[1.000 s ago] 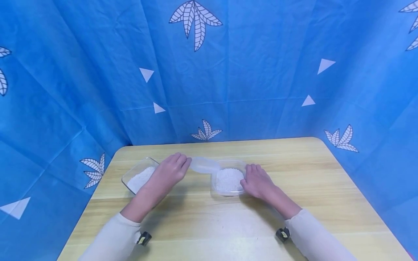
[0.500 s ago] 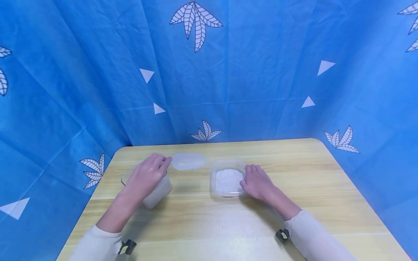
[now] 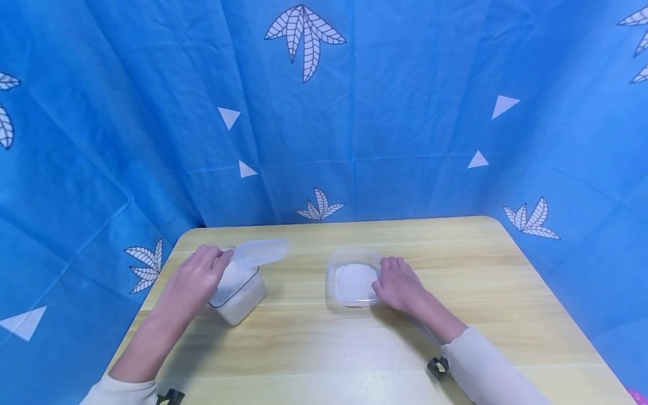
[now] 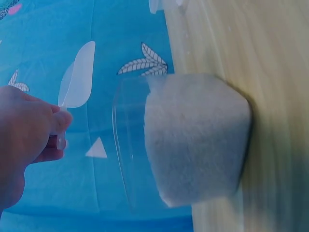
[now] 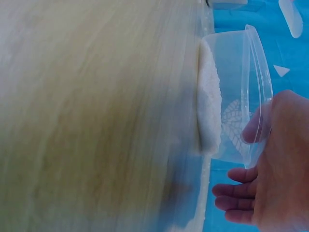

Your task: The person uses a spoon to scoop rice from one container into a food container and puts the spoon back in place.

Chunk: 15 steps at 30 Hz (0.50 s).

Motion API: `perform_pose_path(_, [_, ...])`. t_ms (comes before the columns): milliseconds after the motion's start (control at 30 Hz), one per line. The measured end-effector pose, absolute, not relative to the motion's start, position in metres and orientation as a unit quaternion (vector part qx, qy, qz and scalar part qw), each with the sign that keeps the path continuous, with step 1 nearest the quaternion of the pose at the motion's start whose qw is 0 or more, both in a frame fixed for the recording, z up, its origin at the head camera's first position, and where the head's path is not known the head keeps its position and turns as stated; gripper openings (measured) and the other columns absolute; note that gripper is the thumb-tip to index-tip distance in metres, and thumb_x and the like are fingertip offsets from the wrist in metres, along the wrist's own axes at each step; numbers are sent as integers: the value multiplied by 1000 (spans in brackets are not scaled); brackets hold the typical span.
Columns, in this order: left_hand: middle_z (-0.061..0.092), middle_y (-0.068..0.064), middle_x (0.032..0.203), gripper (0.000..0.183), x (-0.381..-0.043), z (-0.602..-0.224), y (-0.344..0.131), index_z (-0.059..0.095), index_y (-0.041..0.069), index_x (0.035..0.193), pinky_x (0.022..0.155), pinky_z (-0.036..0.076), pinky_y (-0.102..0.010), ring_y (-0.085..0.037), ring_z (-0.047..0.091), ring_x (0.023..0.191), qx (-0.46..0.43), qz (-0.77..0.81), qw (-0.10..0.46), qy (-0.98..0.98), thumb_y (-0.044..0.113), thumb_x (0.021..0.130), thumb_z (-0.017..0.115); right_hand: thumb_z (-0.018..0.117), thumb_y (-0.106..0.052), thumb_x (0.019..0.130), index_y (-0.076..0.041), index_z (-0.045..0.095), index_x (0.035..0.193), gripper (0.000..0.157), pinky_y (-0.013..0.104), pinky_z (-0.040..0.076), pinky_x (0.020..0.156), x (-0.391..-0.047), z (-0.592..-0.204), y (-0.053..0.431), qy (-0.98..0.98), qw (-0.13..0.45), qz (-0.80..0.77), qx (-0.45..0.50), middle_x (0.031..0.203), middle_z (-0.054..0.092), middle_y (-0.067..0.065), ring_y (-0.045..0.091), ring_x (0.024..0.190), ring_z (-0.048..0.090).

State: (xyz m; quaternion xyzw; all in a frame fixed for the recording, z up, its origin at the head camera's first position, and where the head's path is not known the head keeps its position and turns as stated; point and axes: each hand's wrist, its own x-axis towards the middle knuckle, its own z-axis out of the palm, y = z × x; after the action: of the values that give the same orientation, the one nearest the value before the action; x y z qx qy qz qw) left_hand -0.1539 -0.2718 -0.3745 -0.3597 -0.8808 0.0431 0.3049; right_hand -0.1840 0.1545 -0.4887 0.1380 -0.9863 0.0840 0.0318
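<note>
My left hand (image 3: 194, 275) pinches the short handle of a translucent plastic scoop (image 4: 81, 79), raised over the left container. No grains show in its blade. Below it, a clear square container (image 3: 245, 304) with a dark rim line stands upright, filled most of the way with white rice-like grains (image 4: 195, 140). To the right, a shallower clear plastic tub (image 3: 352, 302) holds a low layer of similar white grains (image 3: 356, 281). At this tub's right side my right hand (image 3: 400, 283) grips the rim, thumb over the inside and fingers outside, as the right wrist view shows.
Both containers stand on a light wooden table (image 3: 324, 360), toward its far edge, with a gap between them. A blue curtain (image 3: 405, 112) with leaf and triangle prints hangs behind and around the table.
My left hand has carried the scoop leftward from the right tub's edge to above the left container. My right hand has stayed on the tub's rim.
</note>
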Motion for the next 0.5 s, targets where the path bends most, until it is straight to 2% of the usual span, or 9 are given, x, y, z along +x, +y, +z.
perform_pose_path(200, [51,-20,91,40,-149,-375,-287,54,-7,113,66,49,-40,-32,49,81,-344,37,310,-886,-14,74,55,44,-31,83,8,41,115,50,41,37,81,-183,-486,154,-986,34,81,138,101,45,16,28,90,39])
perform_pose_path(367, [51,-20,89,32,-143,-375,-297,56,-7,110,65,48,-41,-33,49,80,-349,34,338,-873,-13,80,44,44,-31,84,9,42,115,50,42,36,83,-182,-484,153,-986,36,85,142,102,46,18,30,92,40])
perform_pose_path(500, [51,-20,89,34,-138,-375,-308,56,-7,109,69,48,-42,-34,49,84,-341,36,318,-884,-12,83,35,44,-31,84,9,41,114,50,43,36,84,-182,-483,153,-985,35,82,147,103,46,19,30,94,41])
